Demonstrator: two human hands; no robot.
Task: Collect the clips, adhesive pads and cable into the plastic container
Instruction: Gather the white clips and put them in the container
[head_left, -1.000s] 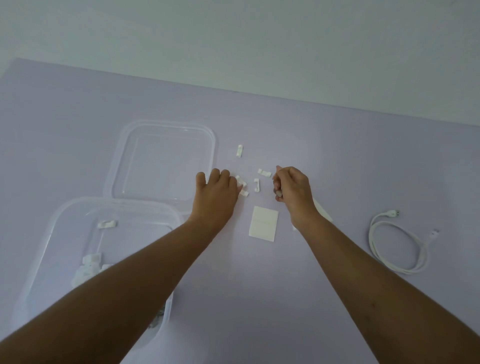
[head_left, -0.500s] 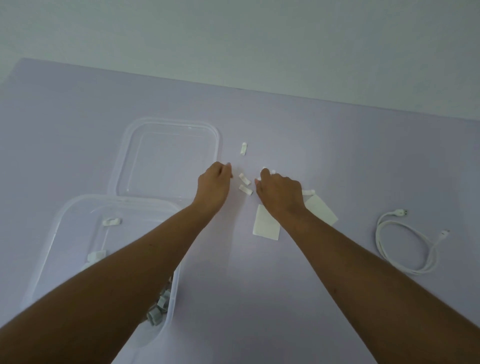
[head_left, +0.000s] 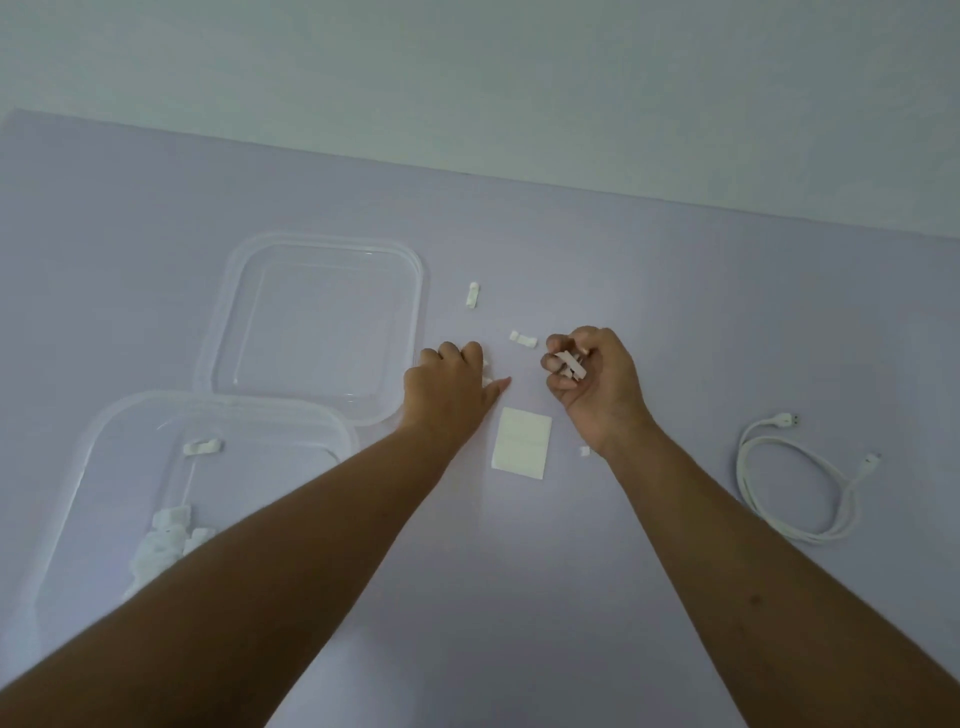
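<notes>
I am indoors at a plain work spot: a smooth lilac surface (head_left: 685, 291) lies under my left hand (head_left: 448, 387) and right hand (head_left: 597, 387), and beyond them it ends at a bare pale wall (head_left: 467, 78). Home or office, I cannot tell.

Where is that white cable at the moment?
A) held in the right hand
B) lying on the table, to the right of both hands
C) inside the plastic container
B: the coiled cable lies untouched on the table, right of the right hand, which holds only clips; the container sits far left.
</notes>
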